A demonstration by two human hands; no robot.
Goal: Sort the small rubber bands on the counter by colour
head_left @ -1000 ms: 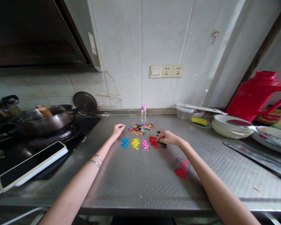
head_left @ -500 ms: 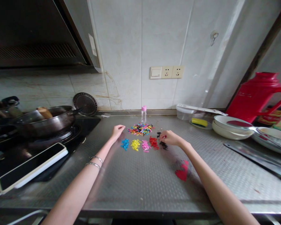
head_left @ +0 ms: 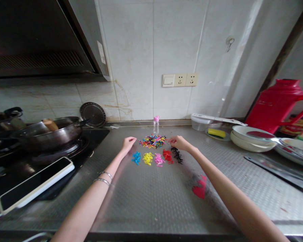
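A mixed heap of small colourful rubber bands [head_left: 153, 141] lies on the steel counter. Nearer to me, a row of sorted piles runs left to right: blue bands [head_left: 136, 158], yellow bands [head_left: 148, 158], pink bands [head_left: 159, 159], red bands [head_left: 168, 156] and black bands [head_left: 177, 155]. My left hand [head_left: 128, 144] is pinched closed just left of the heap; whatever its fingertips hold is too small to see. At the heap's right edge, above the black pile, my right hand [head_left: 180, 142] has its fingers drawn together, their contents unclear.
A small clear bottle with a pink cap [head_left: 156, 125] stands behind the heap. To the left are a phone [head_left: 36, 183] and a pan [head_left: 50, 132] on the stove. On the right sit stacked bowls [head_left: 252, 141], a yellow sponge [head_left: 216, 133], a knife [head_left: 280, 173] and a red thermos [head_left: 272, 107].
My right hand has moved from the black pile up and left to the edge of the mixed heap, uncovering the black bands. My left hand stays pinched in about the same place.
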